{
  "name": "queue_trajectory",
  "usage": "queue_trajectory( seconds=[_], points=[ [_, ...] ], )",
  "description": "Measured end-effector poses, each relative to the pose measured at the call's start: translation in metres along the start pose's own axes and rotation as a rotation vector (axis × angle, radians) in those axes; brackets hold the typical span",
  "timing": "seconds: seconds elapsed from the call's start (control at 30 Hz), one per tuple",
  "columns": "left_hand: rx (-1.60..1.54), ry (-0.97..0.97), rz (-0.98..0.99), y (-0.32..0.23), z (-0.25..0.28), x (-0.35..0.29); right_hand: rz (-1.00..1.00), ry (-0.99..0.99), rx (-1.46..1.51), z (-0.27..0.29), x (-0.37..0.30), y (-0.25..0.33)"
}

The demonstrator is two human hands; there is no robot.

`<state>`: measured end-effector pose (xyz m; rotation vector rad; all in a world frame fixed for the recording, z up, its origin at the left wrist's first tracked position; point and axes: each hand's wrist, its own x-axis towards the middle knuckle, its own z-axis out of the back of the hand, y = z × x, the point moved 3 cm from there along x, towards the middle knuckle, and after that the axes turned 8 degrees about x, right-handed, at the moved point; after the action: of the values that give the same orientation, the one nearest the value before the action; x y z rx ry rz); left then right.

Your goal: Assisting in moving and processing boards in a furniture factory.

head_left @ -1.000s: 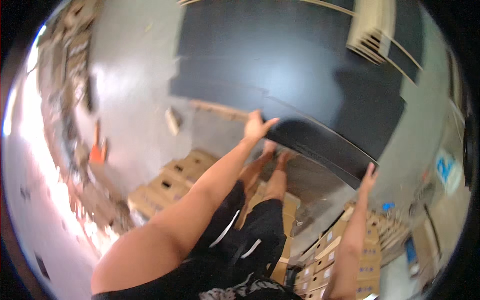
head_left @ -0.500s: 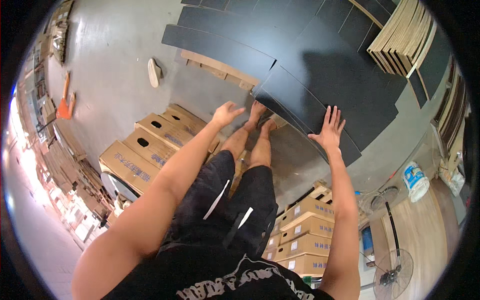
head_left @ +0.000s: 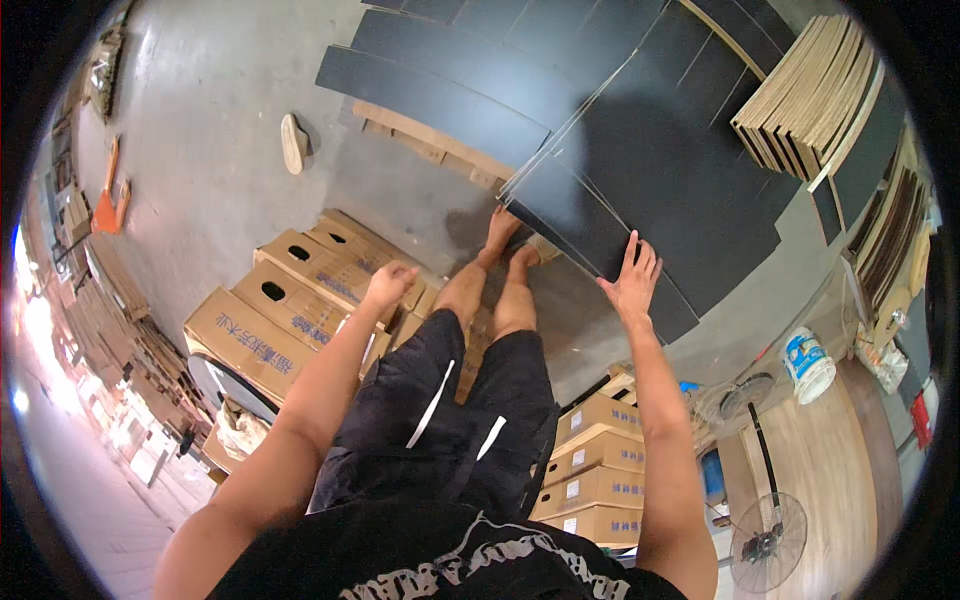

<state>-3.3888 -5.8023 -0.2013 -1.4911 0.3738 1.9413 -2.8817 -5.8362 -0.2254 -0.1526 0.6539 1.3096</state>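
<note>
My right hand (head_left: pixel 632 284) rests on the near edge of a dark, smooth panel (head_left: pixel 570 200), fingers stretched over its top and thumb apart near the rim. The panel is one of several dark boards (head_left: pixel 680 150) laid side by side in a low stack, with thin pale edges showing at the seams. My left hand (head_left: pixel 390 287) hangs in the air left of my knees, its fingers curled in and nothing visible in them. Below it in the picture are cardboard boxes (head_left: pixel 255 330).
A wooden pallet (head_left: pixel 430 140) shows under the boards. Upright stacked planks (head_left: pixel 805 100) stand on the far right of them. A shoe (head_left: pixel 293 144) and an orange tool (head_left: pixel 108 200) lie on the floor at left. At right are a white bucket (head_left: pixel 810 368), a fan (head_left: pixel 768 545) and more boxes (head_left: pixel 600 470).
My left hand has drawn back toward my body and its fingers have curled. My right hand has shifted slightly left and nearer with bent fingers; pale gaps between the boards are now wider.
</note>
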Motion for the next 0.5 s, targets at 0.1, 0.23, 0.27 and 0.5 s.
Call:
queue_trajectory(
  seconds=[0.1, 0.23, 0.27, 0.5],
  points=[
    [-0.148, 0.021, -0.105, -0.033, -0.014, -0.011, 0.014, -0.028, 0.017, -0.001, 0.001, 0.006],
    [-0.13, 0.042, -0.148, -0.029, 0.01, -0.055, 0.019, -0.046, 0.062, 0.017, 0.004, 0.01],
    [-0.026, -0.028, -0.155, -0.03, 0.019, -0.072, 0.005, -0.064, 0.047, 0.023, 0.002, 0.002],
    [-0.014, -0.17, 0.006, 0.069, 0.128, -0.163, -0.202, 0.021, 0.03, 0.054, 0.035, -0.03]
  ],
)
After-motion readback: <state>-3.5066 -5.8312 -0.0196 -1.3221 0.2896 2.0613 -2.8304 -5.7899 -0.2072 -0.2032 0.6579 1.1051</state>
